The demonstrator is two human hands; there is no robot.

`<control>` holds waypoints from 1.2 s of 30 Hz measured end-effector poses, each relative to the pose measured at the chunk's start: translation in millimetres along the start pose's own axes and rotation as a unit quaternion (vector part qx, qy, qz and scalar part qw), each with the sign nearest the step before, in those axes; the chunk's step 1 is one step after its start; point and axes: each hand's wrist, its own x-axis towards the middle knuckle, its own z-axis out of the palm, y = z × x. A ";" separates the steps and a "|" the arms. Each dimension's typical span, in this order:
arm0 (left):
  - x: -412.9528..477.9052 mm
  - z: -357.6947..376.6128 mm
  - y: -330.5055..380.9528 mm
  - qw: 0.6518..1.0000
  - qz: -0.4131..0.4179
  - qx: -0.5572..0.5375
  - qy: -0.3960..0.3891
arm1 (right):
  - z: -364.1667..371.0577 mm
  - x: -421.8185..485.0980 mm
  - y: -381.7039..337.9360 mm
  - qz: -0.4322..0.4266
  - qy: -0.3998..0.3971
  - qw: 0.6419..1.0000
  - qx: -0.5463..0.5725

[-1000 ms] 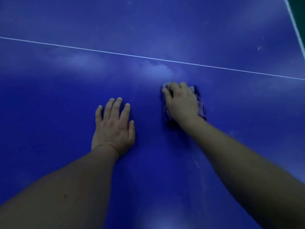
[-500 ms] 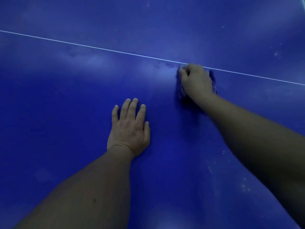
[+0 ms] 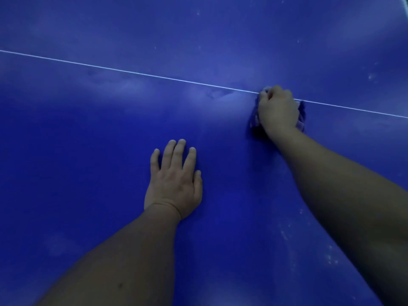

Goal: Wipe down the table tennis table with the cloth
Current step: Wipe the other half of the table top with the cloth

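Both hands are down on the blue bench (image 3: pixel 88 151), arms bare and reaching forward from the lower edge of the view. The left hand (image 3: pixel 174 182) lies flat, palm down, fingers straight and slightly spread, thumb tucked against its side; it holds nothing and simply rests on the surface. The right hand (image 3: pixel 277 109) is farther out and off to the right of the left one, well apart from it. Its fingers are curled over a bunched cloth (image 3: pixel 301 120), gripping it and pressing it onto the bench. Most of the cloth is hidden under that hand; dark, crumpled edges show on either side of the knuckles and wrist.

A thin white line (image 3: pixel 132 72) crosses the bench beyond the left hand, sloping down toward the right, and runs under the right hand's fingertips, so the cloth sits right on it. Just left of the right hand, on the near side of the line, a pale cloudy patch (image 3: pixel 220 96) marks the surface. Small white specks (image 3: pixel 284 235) dot the bench beside the right forearm.
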 end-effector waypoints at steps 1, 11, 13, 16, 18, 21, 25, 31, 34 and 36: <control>-0.4 0.4 0.5 1.000 0.000 0.000 -0.006 | 2.3 -4.1 -13.0 0.010 0.014 1.000 -0.005; -0.3 -0.8 1.8 1.000 0.000 -0.016 0.012 | 5.4 -6.8 -32.0 -0.058 -0.024 0.998 -0.012; -0.2 0.5 0.3 1.000 0.000 -0.012 0.014 | 3.8 3.1 -23.9 0.017 0.007 1.000 -0.015; -0.7 2.2 -1.1 1.000 0.003 -0.006 0.009 | 20.6 -22.3 -81.5 -0.017 -0.011 1.000 -0.004; -1.5 1.8 -0.4 1.000 -0.001 -0.004 0.013 | 30.8 -50.4 -115.8 -0.125 -0.046 0.991 0.026; -1.2 1.4 1.4 1.000 0.001 -0.011 0.025 | 25.4 -53.7 -97.0 -0.187 -0.062 0.980 0.019; 0.3 3.1 -0.6 0.999 0.008 -0.022 0.022 | -6.9 -10.0 27.1 -0.031 -0.015 0.999 -0.006; 0.2 5.6 -2.7 1.000 0.011 -0.014 0.011 | -17.3 0.0 50.9 0.066 0.028 0.997 0.024; -0.8 4.0 -1.3 1.000 0.010 -0.014 0.015 | -7.4 -53.6 40.4 -0.079 -0.020 0.997 0.005; -2.7 2.1 -1.7 1.000 0.011 -0.017 0.020 | -6.7 -78.3 51.3 -0.149 -0.031 0.988 -0.001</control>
